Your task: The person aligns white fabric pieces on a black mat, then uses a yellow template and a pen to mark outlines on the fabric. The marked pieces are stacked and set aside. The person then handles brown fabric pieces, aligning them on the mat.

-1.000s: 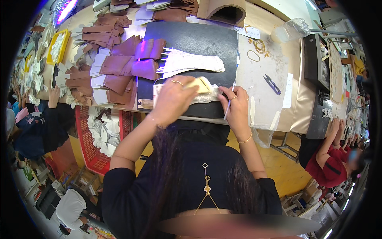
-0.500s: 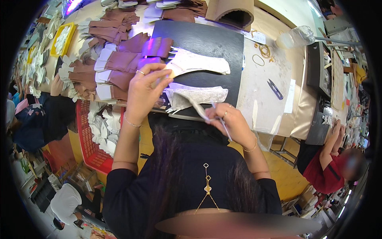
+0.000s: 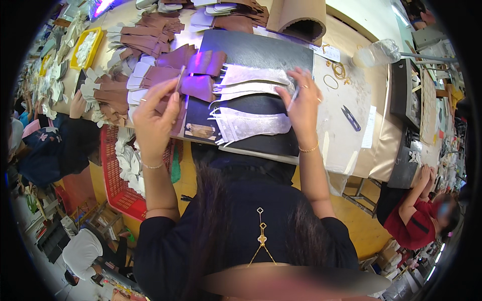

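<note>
Black top, sleeves pushed to elbows; gold pendant chain; gold bracelet each wrist; finger rings.

Cluttered worktable [image 3: 351, 145], orange wooden floor [image 3: 351, 220]

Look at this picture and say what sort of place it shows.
Probably a leather-goods or shoe-parts workshop: stacks of brown cut pieces cover the bench, white cut pieces lie on a black mat, and thread snips sit nearby.

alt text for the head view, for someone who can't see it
A person's left hand lifts a brown leather piece while the right hand holds a thin pen-like tool above white fabric pieces on a black rectangular mat, beside stacked brown leather cut-outs.
</note>
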Demonstrator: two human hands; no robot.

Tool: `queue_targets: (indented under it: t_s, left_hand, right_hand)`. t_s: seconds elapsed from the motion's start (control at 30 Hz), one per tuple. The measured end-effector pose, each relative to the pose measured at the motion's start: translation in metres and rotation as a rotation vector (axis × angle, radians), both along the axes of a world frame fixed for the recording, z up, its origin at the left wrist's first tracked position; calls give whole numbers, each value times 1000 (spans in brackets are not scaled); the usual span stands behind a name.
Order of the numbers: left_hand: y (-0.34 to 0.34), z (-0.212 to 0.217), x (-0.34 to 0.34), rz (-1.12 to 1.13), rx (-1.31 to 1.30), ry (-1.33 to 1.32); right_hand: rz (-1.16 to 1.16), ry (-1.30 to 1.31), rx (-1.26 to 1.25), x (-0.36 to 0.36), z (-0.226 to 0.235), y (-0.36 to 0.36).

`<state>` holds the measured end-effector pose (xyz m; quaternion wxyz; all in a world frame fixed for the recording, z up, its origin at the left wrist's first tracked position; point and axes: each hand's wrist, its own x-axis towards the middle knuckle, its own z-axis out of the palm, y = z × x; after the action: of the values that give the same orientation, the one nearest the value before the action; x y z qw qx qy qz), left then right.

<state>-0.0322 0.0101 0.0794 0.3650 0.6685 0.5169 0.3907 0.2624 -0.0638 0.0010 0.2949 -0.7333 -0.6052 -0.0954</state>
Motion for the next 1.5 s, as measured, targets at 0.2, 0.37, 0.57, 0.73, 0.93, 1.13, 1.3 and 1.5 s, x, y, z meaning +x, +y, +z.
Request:
queue_targets:
  t_s: [0.2, 0.37, 0.57, 0.73, 0.93, 1.13, 1.3, 1.5]
  left_hand:
    - [-15, -12, 43, -375, 97, 144]
    - [-44, -42, 86, -803, -17, 219]
    - [-61, -56, 87, -856, 116, 367]
    - [-51, -54, 75, -699, 143, 387]
    - [-27, -59, 87, -724, 119, 491]
    - [-30, -33, 75, -763, 90, 599]
    - [-37, -12, 43, -690, 90, 612]
    - [-32, -16, 37, -646, 23, 648]
  right_hand:
    - [-83, 417, -32, 25, -5, -44]
    - [70, 468, -25, 30, 2, -41]
    - [478, 260, -231, 25, -4, 56]
    - [441, -4, -379, 2, -12, 88]
    - [517, 248, -302, 9, 35, 83]
    - [634, 445, -292, 15, 57, 67]
    - [435, 32, -505, -5, 23, 59]
    - [390, -47, -471, -25, 5, 48]
